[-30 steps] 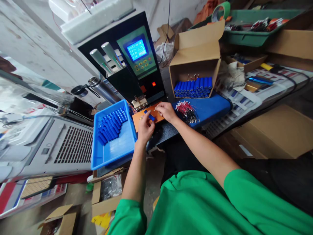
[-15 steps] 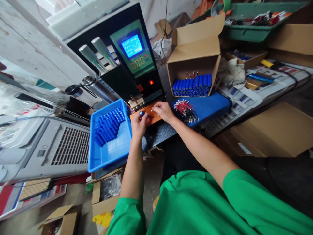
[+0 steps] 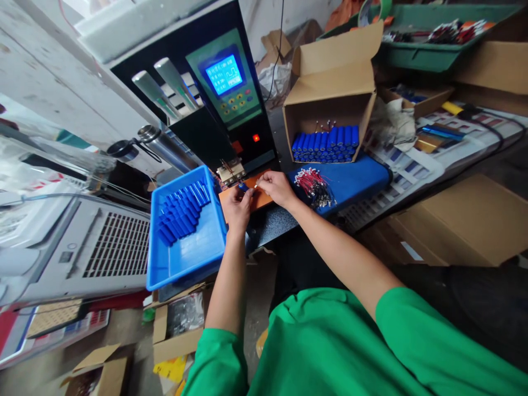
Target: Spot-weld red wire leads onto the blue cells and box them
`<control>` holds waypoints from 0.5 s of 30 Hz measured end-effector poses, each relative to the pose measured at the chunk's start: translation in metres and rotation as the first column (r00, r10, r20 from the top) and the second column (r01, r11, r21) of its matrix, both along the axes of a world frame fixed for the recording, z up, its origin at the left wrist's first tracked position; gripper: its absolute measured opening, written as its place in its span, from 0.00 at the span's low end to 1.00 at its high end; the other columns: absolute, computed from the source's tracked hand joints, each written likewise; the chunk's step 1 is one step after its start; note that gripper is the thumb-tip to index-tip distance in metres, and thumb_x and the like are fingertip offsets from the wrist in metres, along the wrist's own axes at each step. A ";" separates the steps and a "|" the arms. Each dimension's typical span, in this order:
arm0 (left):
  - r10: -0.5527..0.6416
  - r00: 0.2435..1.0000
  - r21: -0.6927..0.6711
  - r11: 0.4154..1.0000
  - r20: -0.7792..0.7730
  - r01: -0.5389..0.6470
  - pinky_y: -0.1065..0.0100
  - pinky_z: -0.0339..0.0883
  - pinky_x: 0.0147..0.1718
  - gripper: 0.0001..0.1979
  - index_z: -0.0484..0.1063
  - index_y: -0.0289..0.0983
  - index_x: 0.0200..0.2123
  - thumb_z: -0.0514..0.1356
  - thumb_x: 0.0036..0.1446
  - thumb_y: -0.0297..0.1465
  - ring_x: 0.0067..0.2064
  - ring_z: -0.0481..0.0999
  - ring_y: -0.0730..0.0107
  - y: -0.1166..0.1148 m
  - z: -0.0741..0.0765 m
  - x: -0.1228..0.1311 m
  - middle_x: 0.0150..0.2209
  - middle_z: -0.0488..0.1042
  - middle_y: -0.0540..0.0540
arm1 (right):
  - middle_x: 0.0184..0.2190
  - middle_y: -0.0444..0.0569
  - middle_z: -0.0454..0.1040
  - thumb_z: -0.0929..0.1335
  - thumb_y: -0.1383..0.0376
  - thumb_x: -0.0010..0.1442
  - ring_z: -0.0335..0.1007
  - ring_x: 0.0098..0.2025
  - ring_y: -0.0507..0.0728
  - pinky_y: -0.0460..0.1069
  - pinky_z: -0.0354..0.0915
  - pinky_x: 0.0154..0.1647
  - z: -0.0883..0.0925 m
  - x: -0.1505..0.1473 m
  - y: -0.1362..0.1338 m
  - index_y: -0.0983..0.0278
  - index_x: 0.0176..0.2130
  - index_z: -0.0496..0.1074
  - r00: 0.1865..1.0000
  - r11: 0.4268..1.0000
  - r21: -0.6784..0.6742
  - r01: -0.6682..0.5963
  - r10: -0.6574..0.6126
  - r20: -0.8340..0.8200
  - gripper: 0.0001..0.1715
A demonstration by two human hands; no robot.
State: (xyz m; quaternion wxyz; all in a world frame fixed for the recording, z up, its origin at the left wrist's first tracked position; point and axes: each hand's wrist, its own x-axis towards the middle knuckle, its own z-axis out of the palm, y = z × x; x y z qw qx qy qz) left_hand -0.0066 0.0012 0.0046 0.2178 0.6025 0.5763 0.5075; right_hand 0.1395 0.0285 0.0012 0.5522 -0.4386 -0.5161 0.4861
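In my left hand (image 3: 237, 208) is a blue cylindrical battery cell (image 3: 243, 187), pinched between thumb and fingers above an orange board (image 3: 262, 201). My right hand (image 3: 275, 187) is closed beside it, with a small white connector (image 3: 256, 186) at its fingertips; any wire on it is hard to make out. Just behind the hands are the electrodes (image 3: 231, 171) of a spot welder (image 3: 193, 132) with a lit screen. A bundle of red and black wire leads (image 3: 313, 186) with white connectors lies on a blue surface to the right.
A blue tray (image 3: 185, 269) at left holds many blue cells (image 3: 183, 214). Behind the leads, an open cardboard box (image 3: 330, 102) contains stacked blue cells. A steel flask (image 3: 165, 146) stands beside the welder. A green bin (image 3: 429, 58) sits at the far right.
My left hand has moved slightly right and turned, bringing the battery cell closer to my right fingertips. My right hand has stayed nearly in place.
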 end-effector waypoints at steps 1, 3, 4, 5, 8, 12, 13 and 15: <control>0.010 1.000 0.007 1.000 -0.001 -0.010 0.71 0.63 0.29 0.08 0.75 0.37 0.31 0.67 0.56 0.35 0.28 0.68 0.73 -0.001 0.000 0.001 0.26 0.72 0.51 | 0.19 0.41 0.66 0.69 0.61 0.53 0.63 0.27 0.52 0.46 0.58 0.29 0.000 0.000 0.000 0.63 0.23 0.68 1.000 1.000 -0.007 -0.002 0.002 0.000 0.11; 0.026 1.000 0.016 1.000 0.000 -0.026 0.71 0.62 0.29 0.08 0.75 0.37 0.29 0.67 0.56 0.34 0.27 0.67 0.74 -0.003 0.001 0.003 0.25 0.71 0.52 | 0.19 0.41 0.67 0.70 0.62 0.53 0.64 0.28 0.53 0.46 0.59 0.29 0.002 -0.001 0.000 0.63 0.23 0.67 1.000 1.000 -0.027 -0.005 0.005 0.002 0.11; 0.035 0.999 0.018 0.999 0.003 -0.035 0.72 0.62 0.28 0.08 0.75 0.37 0.29 0.67 0.56 0.34 0.27 0.67 0.74 -0.003 0.001 0.005 0.25 0.71 0.52 | 0.19 0.41 0.67 0.70 0.62 0.52 0.64 0.28 0.53 0.46 0.59 0.29 0.003 -0.001 0.000 0.62 0.23 0.67 1.000 0.999 -0.037 -0.007 0.007 0.003 0.11; 0.046 0.999 0.019 0.999 0.006 -0.046 0.72 0.61 0.28 0.08 0.75 0.37 0.29 0.67 0.56 0.34 0.27 0.67 0.74 -0.004 0.001 0.006 0.25 0.71 0.52 | 0.19 0.41 0.67 0.70 0.62 0.52 0.64 0.28 0.53 0.46 0.59 0.29 0.004 -0.001 -0.001 0.62 0.23 0.67 1.000 0.999 -0.044 -0.009 0.009 0.002 0.11; 0.079 0.997 0.015 0.997 0.007 -0.079 0.72 0.61 0.29 0.08 0.76 0.37 0.31 0.67 0.56 0.35 0.28 0.68 0.74 -0.005 0.001 0.008 0.26 0.72 0.52 | 0.18 0.41 0.66 0.70 0.62 0.52 0.63 0.26 0.52 0.46 0.59 0.28 0.007 -0.002 -0.003 0.62 0.21 0.66 1.000 0.998 -0.054 -0.014 0.013 -0.024 0.12; 0.075 0.997 0.000 0.997 0.000 -0.075 0.71 0.61 0.29 0.10 0.77 0.37 0.32 0.67 0.57 0.39 0.27 0.69 0.74 -0.004 -0.005 0.006 0.25 0.72 0.52 | 0.16 0.40 0.63 0.69 0.61 0.53 0.58 0.22 0.50 0.45 0.56 0.24 0.012 -0.007 -0.006 0.62 0.20 0.64 0.997 0.996 -0.092 -0.013 0.006 -0.083 0.15; 0.072 0.997 -0.003 0.997 0.000 -0.072 0.71 0.61 0.29 0.10 0.77 0.37 0.33 0.67 0.57 0.39 0.27 0.69 0.74 -0.004 -0.006 0.005 0.25 0.71 0.52 | 0.16 0.40 0.63 0.69 0.61 0.52 0.58 0.21 0.50 0.45 0.55 0.24 0.013 -0.009 -0.006 0.62 0.20 0.64 0.996 0.995 -0.103 -0.012 0.003 -0.092 0.15; 0.069 0.998 -0.011 0.998 -0.007 -0.069 0.71 0.61 0.28 0.11 0.78 0.38 0.35 0.66 0.57 0.39 0.26 0.68 0.73 -0.003 -0.009 0.003 0.24 0.71 0.53 | 0.16 0.40 0.62 0.69 0.61 0.52 0.57 0.21 0.50 0.45 0.55 0.23 0.014 -0.013 -0.004 0.62 0.20 0.65 0.995 0.994 -0.111 -0.004 -0.007 -0.102 0.13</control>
